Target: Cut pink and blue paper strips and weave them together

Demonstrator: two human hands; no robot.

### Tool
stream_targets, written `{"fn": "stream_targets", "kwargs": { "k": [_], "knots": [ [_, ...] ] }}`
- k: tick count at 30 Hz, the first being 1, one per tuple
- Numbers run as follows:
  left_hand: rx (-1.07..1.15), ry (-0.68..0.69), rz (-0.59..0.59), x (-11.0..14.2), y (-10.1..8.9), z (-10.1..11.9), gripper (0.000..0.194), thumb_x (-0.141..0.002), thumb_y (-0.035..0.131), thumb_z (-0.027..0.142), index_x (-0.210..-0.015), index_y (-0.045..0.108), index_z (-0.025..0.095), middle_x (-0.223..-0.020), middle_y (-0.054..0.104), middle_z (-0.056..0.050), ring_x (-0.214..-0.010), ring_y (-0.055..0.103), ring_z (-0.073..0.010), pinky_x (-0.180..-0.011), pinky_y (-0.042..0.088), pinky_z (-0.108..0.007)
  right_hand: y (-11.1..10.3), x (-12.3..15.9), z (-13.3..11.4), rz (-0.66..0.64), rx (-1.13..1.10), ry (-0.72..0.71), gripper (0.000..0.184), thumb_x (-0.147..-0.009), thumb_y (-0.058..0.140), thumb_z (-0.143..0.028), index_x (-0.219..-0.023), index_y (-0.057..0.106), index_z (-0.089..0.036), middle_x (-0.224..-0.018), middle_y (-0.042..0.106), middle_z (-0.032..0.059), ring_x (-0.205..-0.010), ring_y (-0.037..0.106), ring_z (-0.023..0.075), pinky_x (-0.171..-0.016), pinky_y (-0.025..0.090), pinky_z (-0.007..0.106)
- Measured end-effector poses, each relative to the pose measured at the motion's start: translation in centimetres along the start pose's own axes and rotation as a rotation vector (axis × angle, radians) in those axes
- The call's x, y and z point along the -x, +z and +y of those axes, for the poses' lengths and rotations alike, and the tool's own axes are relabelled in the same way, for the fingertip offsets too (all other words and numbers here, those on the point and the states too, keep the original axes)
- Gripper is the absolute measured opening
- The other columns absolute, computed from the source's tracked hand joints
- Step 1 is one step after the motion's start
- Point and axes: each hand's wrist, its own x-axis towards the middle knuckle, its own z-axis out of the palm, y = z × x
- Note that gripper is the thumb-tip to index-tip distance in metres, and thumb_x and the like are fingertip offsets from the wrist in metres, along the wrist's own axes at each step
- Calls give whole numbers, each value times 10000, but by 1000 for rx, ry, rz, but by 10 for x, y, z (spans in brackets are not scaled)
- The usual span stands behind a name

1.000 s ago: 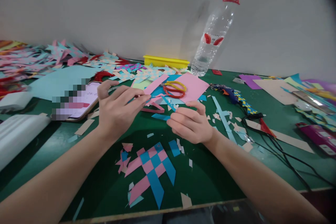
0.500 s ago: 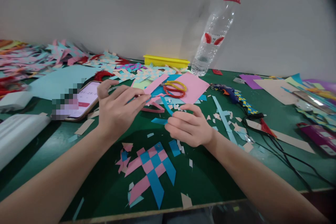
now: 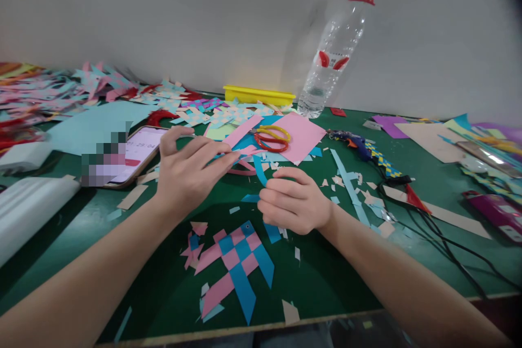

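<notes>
My left hand (image 3: 190, 171) is closed, pinching pink and blue paper strips between thumb and fingers; a pink strip (image 3: 246, 150) sticks out past its fingertips. Curled shut, my right hand (image 3: 296, 204) grips the lower end of a blue paper strip (image 3: 259, 167) that bends up toward the left fingertips. Where the strips meet is partly hidden by the left fingers. On the table below lies a woven pink-and-blue paper fish (image 3: 240, 253), with a small pink paper piece (image 3: 191, 250) at its left. Behind the hands, scissors with yellow and red handles (image 3: 275, 145) rest on pink paper (image 3: 304, 136).
A phone (image 3: 141, 152) and a white box-like object (image 3: 36, 212) are at left. A clear bottle (image 3: 332, 57) and a yellow tray (image 3: 259, 96) stand by the wall. Paper scraps, a black cord (image 3: 442, 244) and a purple packet (image 3: 491, 215) lie at right on the green table (image 3: 326, 293).
My right hand has come down slightly, drawing the blue strip's lower end with it. My left hand has shifted a little to the right, still pinching the strips.
</notes>
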Motion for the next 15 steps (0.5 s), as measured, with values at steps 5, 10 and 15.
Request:
{"fn": "stream_targets", "kwargs": {
  "k": [5, 10, 15],
  "knots": [
    [-3, 44, 7, -4, -3, 4, 148, -863, 588, 144, -880, 641, 282, -870, 718, 37, -764, 652, -166, -902, 386, -424, 0, -2, 0, 19, 11, 1, 146, -864, 572, -164, -725, 610, -191, -765, 653, -12, -857, 568, 117, -876, 494, 294],
    [-37, 119, 23, -6, -4, 4, 110, -860, 612, 139, -902, 632, 239, -869, 719, 33, -754, 640, -144, -934, 369, -414, 0, -1, -1, 18, 34, 1, 111, -848, 600, -171, -739, 608, -190, -776, 654, -13, -867, 567, 119, -881, 488, 298],
    [-52, 139, 56, -6, -3, 5, 104, -840, 654, 148, -914, 635, 219, -859, 716, 27, -747, 627, -135, -943, 366, -415, 0, -2, -1, 56, 91, 23, 139, -841, 613, -168, -709, 590, -208, -772, 650, -28, -857, 563, 108, -900, 469, 295]
  ]
}}
